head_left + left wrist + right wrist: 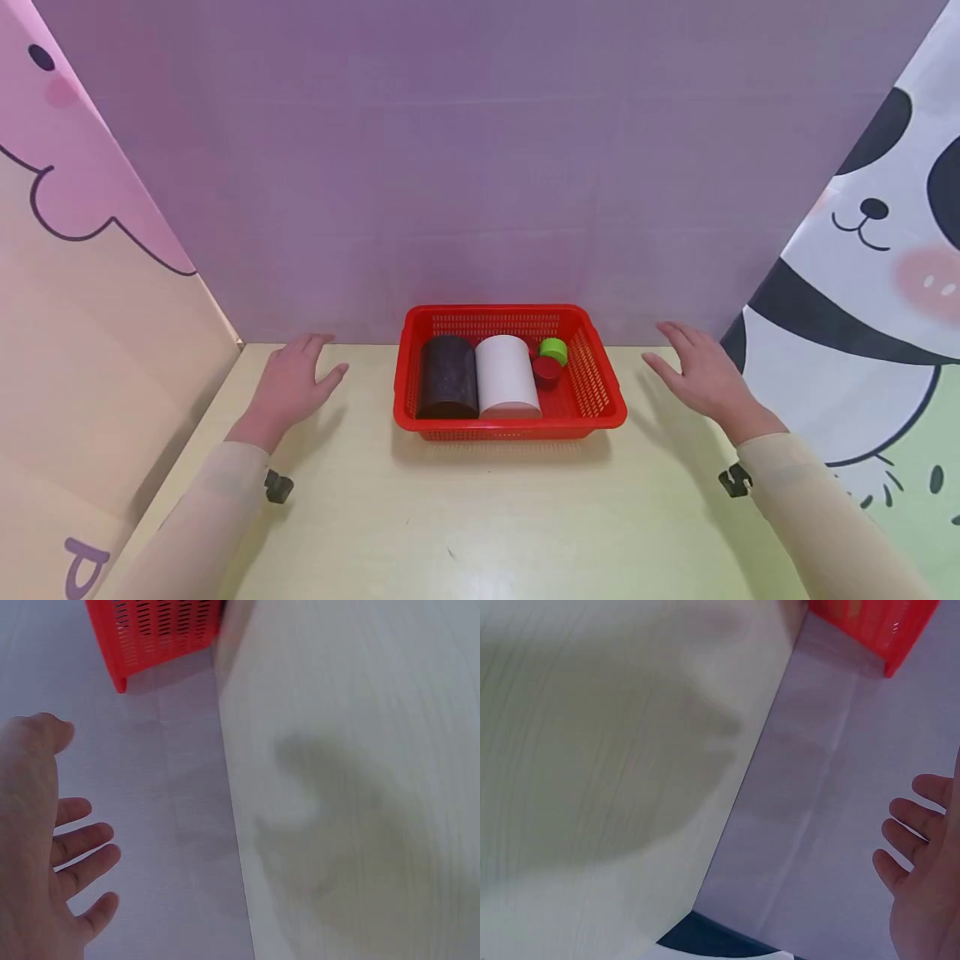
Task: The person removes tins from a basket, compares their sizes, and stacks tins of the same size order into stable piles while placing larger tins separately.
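A red plastic basket with slotted walls stands on the table near the back wall. Inside lie a black half-cylinder block and a white half-cylinder block, side by side. To their right sit a dark red round piece and a bright green round piece; another red piece is partly hidden behind them. My left hand hovers over the table left of the basket, fingers spread and holding nothing. On the other side, my right hand is held up the same way, apart from the basket.
The pale wooden table ends at a purple-grey cloth wall. A pink cartoon panel closes off the left side, and a panda panel the right. Both forearms wear light sleeves with small black devices at the wrists.
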{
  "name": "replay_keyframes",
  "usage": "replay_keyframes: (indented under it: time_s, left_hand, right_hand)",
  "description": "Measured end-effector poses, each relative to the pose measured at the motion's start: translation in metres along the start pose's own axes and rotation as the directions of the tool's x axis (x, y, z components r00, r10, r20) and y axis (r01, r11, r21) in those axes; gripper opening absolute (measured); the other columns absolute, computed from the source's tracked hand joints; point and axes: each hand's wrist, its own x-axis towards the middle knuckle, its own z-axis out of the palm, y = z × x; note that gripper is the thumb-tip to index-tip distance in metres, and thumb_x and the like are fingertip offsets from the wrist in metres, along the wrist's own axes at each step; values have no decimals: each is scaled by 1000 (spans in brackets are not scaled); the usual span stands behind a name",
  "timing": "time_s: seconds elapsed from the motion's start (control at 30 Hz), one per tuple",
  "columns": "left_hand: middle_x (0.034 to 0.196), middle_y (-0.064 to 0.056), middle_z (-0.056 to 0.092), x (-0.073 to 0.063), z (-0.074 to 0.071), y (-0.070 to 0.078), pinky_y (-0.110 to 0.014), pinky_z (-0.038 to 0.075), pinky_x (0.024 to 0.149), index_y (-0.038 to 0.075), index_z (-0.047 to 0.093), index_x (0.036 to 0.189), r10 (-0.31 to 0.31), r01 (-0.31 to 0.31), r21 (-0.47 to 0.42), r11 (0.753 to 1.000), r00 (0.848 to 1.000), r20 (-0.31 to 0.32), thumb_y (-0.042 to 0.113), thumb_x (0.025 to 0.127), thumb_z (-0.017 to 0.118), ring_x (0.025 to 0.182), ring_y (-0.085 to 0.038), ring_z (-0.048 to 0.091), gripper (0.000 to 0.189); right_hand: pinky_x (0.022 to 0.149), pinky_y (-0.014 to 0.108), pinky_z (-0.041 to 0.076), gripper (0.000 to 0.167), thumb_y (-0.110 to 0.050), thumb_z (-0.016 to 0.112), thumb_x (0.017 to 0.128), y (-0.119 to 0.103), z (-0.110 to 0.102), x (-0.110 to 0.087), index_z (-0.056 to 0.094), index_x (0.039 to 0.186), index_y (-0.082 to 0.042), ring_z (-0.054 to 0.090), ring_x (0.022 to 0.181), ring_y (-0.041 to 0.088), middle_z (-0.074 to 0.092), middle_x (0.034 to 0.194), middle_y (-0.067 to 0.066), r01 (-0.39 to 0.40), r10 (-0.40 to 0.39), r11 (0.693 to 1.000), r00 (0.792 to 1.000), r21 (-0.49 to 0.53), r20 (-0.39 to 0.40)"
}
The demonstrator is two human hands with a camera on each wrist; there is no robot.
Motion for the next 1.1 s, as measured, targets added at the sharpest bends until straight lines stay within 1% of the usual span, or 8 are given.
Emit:
replay_keyframes:
  time_s: [0.1,0.17,0.23,0.37,0.63,0.77,0.93,1.1]
  left_hand:
    - [154,-25,56,0,0,1,-72,42,115,-3,53,154,-19,19,-46,999,1000,0,39,110,64,144,-48,51,62]
    - [155,-25,55,1,0,3,-72,41,116,-3,53,155,-32,32,-74,997,999,8,38,110,64,143,-49,52,62]
    - [155,-26,55,1,1,5,-72,41,117,-3,52,155,-41,43,-102,994,999,16,38,110,64,142,-50,53,62]
    - [155,-26,56,1,1,10,-70,42,117,-3,52,155,-53,58,-145,988,998,41,37,110,64,141,-50,55,61]
    - [152,-21,58,0,9,11,-66,48,115,0,56,153,-56,68,-206,976,996,64,38,111,64,138,-45,58,57]
    - [153,-20,59,-3,14,11,-64,48,115,0,56,153,-52,66,-223,973,996,68,38,112,63,139,-43,58,56]
    - [152,-20,59,-3,16,12,-64,48,115,1,56,153,-45,56,-238,970,998,54,37,112,63,138,-43,58,55]
    - [151,-19,60,0,17,16,-63,48,115,1,56,153,-47,61,-259,964,997,60,37,112,63,138,-42,59,55]
  right_hand:
    - [121,76,33,71,-47,62,111,-6,-1,1,46,162,0,41,150,55,48,162,30,9,-9,998,1000,65,-14]
    - [121,76,32,72,-45,63,111,-11,-1,1,45,163,1,39,151,55,46,163,30,7,-7,994,1000,111,-6]
    - [121,78,31,75,-46,64,111,-17,-3,0,42,165,1,37,153,56,43,165,31,-9,6,988,1000,153,21]
    - [121,80,29,80,-49,64,110,-27,-3,-3,36,169,-3,32,156,55,37,170,29,-41,24,980,996,196,87]
    - [121,81,29,90,-54,66,107,-45,-1,-10,28,174,-8,26,161,51,30,176,23,-52,7,968,984,246,180]
    - [122,79,31,91,-54,69,106,-54,3,-13,29,174,-9,26,162,49,30,177,22,-25,-25,966,981,256,191]
    - [122,77,32,91,-50,72,105,-63,8,-17,31,173,-6,29,161,50,31,177,22,26,-73,964,983,264,171]
    - [120,78,35,99,-55,73,102,-71,9,-20,27,175,-7,27,161,49,29,178,22,3,-59,964,978,267,200]
